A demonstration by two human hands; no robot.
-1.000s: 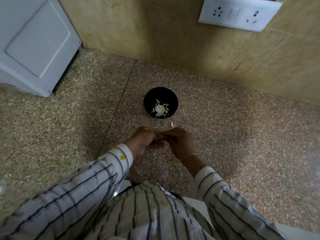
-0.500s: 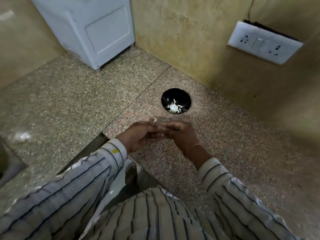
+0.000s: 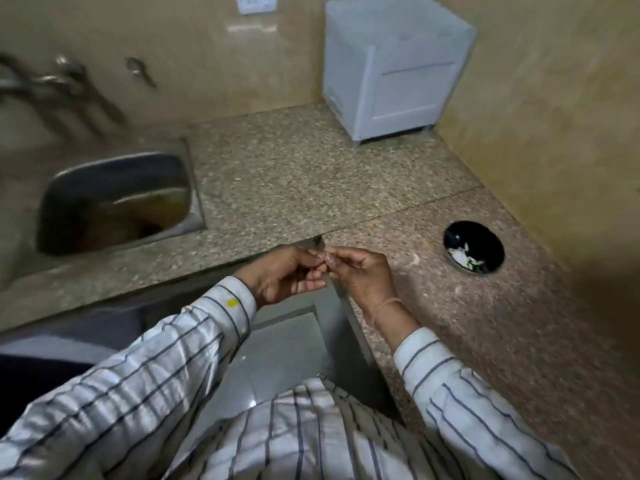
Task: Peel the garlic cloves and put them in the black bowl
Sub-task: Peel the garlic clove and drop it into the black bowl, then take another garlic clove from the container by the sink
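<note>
a home kitchen: speckled granite counter (image 3: 294,174), inset steel sink (image 3: 114,199), wall taps (image 3: 65,77), tiled backsplash (image 3: 194,57)

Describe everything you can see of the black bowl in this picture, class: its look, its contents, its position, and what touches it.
The black bowl is small, round and glossy, with a light glinting off its inner wall. It sits upright on the speckled stone counter, near the beige wall, to the right of both hands and apart from them. Inside, toward the near side, lies a small heap of whitish pieces; whether they are cloves or skins is too blurred to tell. Nothing but the counter touches the bowl.
</note>
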